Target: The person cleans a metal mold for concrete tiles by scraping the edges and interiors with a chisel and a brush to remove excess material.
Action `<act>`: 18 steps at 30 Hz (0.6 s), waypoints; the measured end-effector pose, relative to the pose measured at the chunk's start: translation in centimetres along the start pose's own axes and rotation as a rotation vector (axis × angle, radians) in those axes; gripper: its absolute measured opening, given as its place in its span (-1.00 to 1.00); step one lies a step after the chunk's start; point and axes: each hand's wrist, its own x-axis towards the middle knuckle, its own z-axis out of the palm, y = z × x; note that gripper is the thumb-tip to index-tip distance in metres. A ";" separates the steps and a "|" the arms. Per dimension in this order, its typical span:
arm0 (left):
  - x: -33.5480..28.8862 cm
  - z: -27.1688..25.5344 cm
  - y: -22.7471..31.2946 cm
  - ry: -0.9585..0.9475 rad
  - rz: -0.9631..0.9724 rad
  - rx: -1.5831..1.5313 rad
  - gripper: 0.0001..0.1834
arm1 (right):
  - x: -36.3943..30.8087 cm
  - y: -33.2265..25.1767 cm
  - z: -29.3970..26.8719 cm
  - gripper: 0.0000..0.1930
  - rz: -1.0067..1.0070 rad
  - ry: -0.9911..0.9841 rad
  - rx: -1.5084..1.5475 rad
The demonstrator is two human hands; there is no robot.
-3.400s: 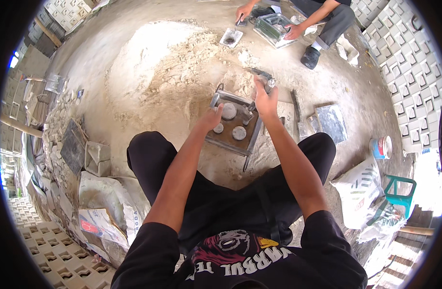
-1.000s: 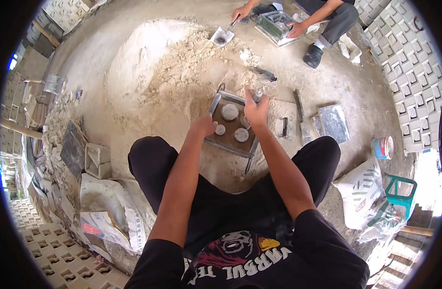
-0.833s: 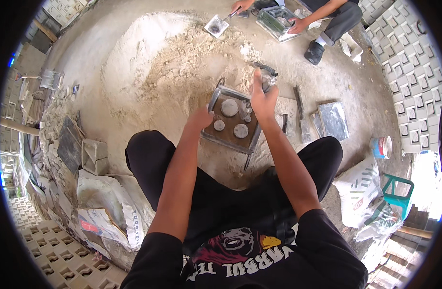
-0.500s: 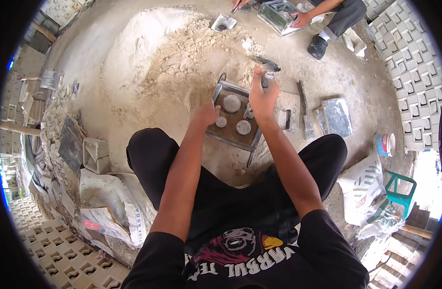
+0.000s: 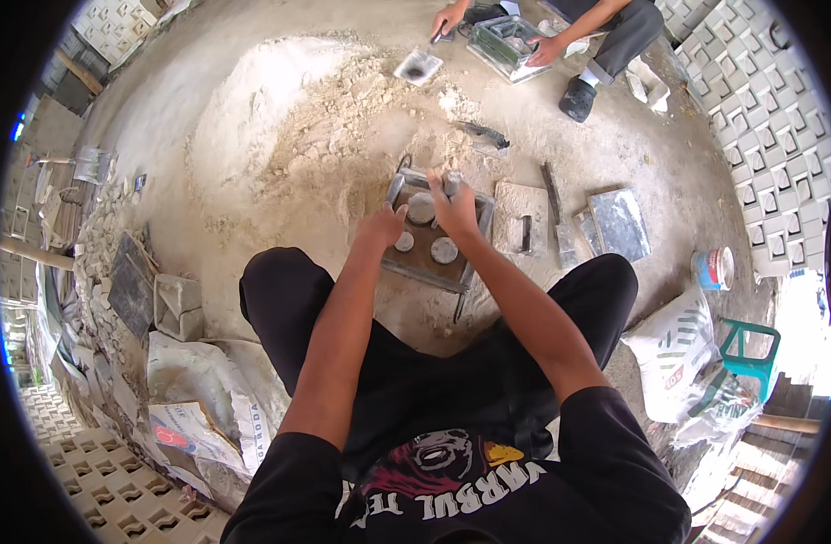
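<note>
Between my knees lies a square grey moulding frame [image 5: 423,280] with a brown bed inside. Several round dusty pieces stand in it, among them a large disc [image 5: 421,208], a smaller disc [image 5: 444,250] and a little one [image 5: 404,241]. My left hand [image 5: 380,227] grips the frame's left rim, thumb over the edge. Over the frame's far right part, my right hand [image 5: 456,214] is closed round a small grey dusty piece [image 5: 452,183], whose kind I cannot make out. The fingers cover most of it, and this hand hides part of the frame.
Beyond the frame spreads a pile of pale sand [image 5: 252,100]. To the right lie a board with a handle [image 5: 521,213], a dark bar [image 5: 555,199] and a flat plate [image 5: 620,222]. At the far side, a co-worker's hand [image 5: 544,50] rests by another frame [image 5: 510,60]; the other holds a trowel [image 5: 417,67].
My right hand has come down and nearer, from beyond the frame's right corner to over the frame, still holding the grey piece. My left hand stays on the rim. The co-worker's trowel has shifted slightly.
</note>
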 end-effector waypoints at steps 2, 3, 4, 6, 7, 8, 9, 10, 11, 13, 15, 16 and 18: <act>1.0 0.9 -3.6 0.049 0.014 0.060 -0.27 | 1.3 -1.7 1.7 -0.52 0.149 -0.027 0.094; 0.6 1.0 -4.0 0.049 0.004 0.064 -0.26 | 1.7 -2.2 1.9 -0.48 0.233 -0.033 0.125; -1.0 0.6 -0.5 0.004 -0.026 0.013 -0.26 | 1.5 -1.9 0.5 -0.47 0.170 0.043 0.079; -2.1 -0.6 1.4 -0.001 -0.051 -0.047 -0.26 | 2.1 -0.4 -0.5 -0.45 0.144 0.012 0.017; -2.1 -0.2 0.8 0.012 -0.040 -0.065 -0.26 | 1.7 0.4 -0.2 -0.44 0.136 -0.013 -0.004; -2.1 -0.6 0.6 0.027 -0.023 -0.084 -0.26 | 1.6 -0.2 0.5 -0.42 0.115 0.038 0.054; -2.2 -0.8 0.4 0.014 -0.029 -0.087 -0.25 | 1.8 -0.7 0.4 -0.43 0.171 0.044 0.045; -2.4 -1.0 0.2 0.001 -0.034 -0.090 -0.25 | 2.4 -1.1 0.0 -0.43 0.228 0.052 0.035; -2.7 -1.4 -0.1 -0.012 -0.044 -0.092 -0.25 | 2.7 -1.9 -0.4 -0.43 0.285 0.055 0.028; -2.5 -1.4 -0.8 -0.008 -0.048 -0.073 -0.25 | 3.1 -1.9 -0.5 -0.46 0.165 -0.008 0.018; -2.4 -0.7 -0.2 -0.012 -0.029 -0.031 -0.24 | 3.1 0.0 -0.8 -0.47 -0.016 -0.047 -0.027; -2.5 -0.4 -0.2 -0.010 -0.025 0.003 -0.24 | 3.2 0.8 -1.1 -0.50 0.014 -0.155 -0.058; -3.0 -0.8 -0.3 0.011 -0.025 0.048 -0.23 | 4.0 -1.1 -1.2 -0.53 0.137 -0.346 -0.166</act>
